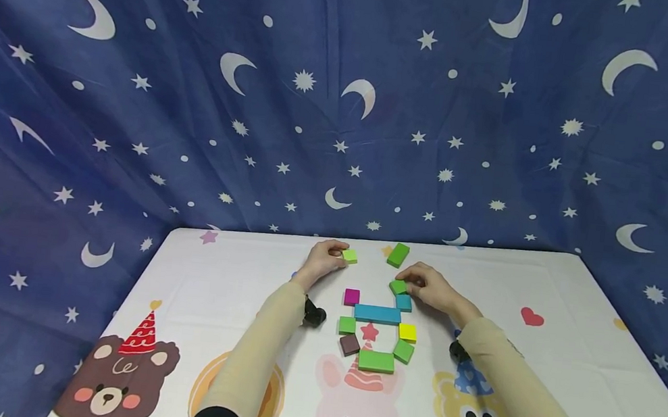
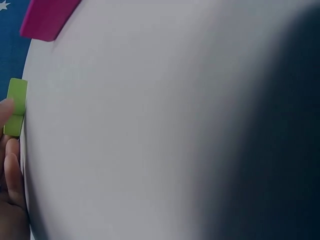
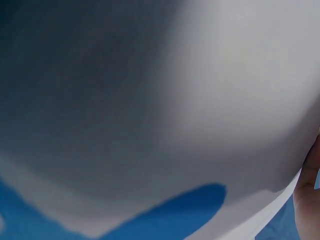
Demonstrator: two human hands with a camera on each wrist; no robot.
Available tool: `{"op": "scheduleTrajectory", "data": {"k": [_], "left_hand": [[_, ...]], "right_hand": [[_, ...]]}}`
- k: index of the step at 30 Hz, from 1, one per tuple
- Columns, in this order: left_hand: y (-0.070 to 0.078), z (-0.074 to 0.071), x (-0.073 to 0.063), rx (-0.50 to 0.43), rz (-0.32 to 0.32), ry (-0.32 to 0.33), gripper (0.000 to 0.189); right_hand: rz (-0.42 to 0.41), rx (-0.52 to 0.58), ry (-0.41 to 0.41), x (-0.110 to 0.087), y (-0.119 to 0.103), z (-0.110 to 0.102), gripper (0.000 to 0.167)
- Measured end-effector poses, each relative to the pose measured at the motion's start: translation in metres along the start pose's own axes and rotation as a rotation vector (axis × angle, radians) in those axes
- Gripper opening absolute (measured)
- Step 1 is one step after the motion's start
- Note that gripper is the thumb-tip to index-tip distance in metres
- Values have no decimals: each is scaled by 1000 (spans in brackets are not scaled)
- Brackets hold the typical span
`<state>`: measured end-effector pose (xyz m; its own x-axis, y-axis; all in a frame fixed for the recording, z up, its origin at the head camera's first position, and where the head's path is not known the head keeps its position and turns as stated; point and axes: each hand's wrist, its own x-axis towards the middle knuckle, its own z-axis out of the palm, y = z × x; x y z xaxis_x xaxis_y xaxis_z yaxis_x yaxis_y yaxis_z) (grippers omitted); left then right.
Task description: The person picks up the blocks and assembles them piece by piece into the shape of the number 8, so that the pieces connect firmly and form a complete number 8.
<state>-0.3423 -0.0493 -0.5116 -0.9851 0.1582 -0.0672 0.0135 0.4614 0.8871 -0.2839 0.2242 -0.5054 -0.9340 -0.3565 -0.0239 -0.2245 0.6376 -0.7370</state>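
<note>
The left hand [image 1: 322, 260] rests on the table [image 1: 229, 279], fingers curled round a yellow-green block [image 1: 350, 256] at their tips. This block lies left of the long blue block [image 1: 377, 314] and beyond it, near the table's far edge. A magenta block [image 1: 352, 297] touches no hand. A green block [image 1: 398, 254] lies free beyond both hands. The right hand [image 1: 432, 289] pinches a small green block [image 1: 398, 286] just beyond the teal block [image 1: 403, 302]. Bare tablecloth lies open on both outer sides.
</note>
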Motion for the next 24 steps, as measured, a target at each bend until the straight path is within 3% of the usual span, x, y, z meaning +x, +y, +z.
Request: {"op": "scheduleTrajectory", "data": {"k": [14, 24], "left_hand": [[-3, 5, 2, 63, 40, -8, 39], [-2, 4, -2, 61, 34, -3, 36]], "right_hand": [[18, -1, 6, -2, 0, -1, 26], [15, 4, 10, -2, 0, 1, 26]]}}
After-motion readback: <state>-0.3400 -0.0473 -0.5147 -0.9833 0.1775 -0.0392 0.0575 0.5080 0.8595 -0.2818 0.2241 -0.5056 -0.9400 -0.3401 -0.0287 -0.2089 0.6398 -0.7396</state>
